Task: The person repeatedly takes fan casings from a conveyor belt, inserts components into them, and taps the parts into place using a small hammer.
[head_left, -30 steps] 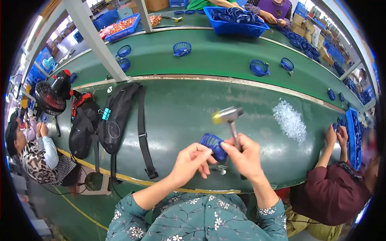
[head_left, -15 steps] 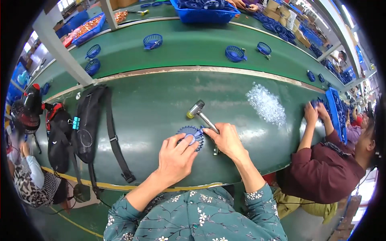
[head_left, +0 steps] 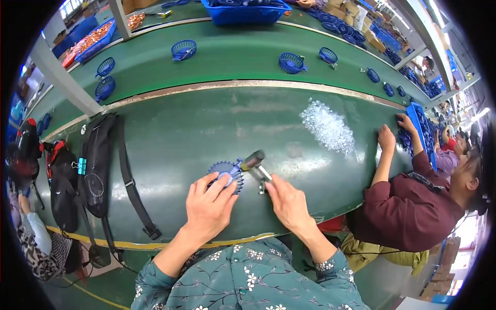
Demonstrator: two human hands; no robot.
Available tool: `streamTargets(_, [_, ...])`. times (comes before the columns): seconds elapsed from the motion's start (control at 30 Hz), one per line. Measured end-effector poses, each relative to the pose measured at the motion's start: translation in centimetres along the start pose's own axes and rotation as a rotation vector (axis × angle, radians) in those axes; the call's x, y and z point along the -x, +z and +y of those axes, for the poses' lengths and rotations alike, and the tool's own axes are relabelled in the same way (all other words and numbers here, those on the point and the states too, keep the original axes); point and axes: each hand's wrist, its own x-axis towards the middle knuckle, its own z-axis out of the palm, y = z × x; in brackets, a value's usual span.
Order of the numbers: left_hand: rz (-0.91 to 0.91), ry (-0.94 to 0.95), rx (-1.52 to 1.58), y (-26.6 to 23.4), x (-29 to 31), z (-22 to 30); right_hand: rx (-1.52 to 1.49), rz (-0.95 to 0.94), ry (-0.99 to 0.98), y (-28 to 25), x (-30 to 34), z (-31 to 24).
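A round blue ribbed plastic part (head_left: 223, 167) lies on the green table in front of me. My left hand (head_left: 209, 206) presses down on it, fingertips across its middle. In my right hand (head_left: 289, 202) is a hammer (head_left: 252, 160), gripped by its metal handle. The hammer's head is slightly blurred and sits at the right edge of the blue part, by its small tab; whether it touches cannot be made out. Under the handle, close to my right fingertips, is a small metal fitting (head_left: 262, 187) that is partly hidden.
Clear small pieces (head_left: 329, 128) form a pile to the right. Black bags with straps (head_left: 98, 165) lie at left. Beyond the table edge, similar blue parts (head_left: 184, 50) sit on a green belt. A co-worker (head_left: 408, 206) sits at right beside a blue bin (head_left: 421, 137).
My right hand has swung the hammer's head down and left onto the tab side of the blue part. My left hand stays on the part. The whole view has shifted slightly.
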Motion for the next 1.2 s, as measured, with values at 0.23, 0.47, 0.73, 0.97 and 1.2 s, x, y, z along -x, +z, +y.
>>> streamTargets(0.23, [-0.115, -0.012, 0.062, -1.8, 0.5, -0.6, -0.223, 0.170, 0.435, -1.8, -5.2, 6.5])
streamTargets(0.47, [-0.157, -0.015, 0.105, -2.2, 0.1, -0.8, -0.117, 0.315, 0.408, -1.9, -11.6, 9.5])
streamTargets(0.73, [-0.144, -0.008, 0.114, -2.5, 0.6, -1.4, 0.243, 0.244, 0.292, -0.3, -13.4, 10.0])
streamTargets(0.97, [-0.138, -0.006, 0.155, -2.2, 0.6, -1.3, 0.080, 0.091, 0.266, -0.8, -12.4, 8.7])
streamTargets(1.2, [-0.195, 0.027, 0.116, -3.2, 0.3, -2.1, -0.763, -0.129, 0.501, -2.4, -9.0, 0.7])
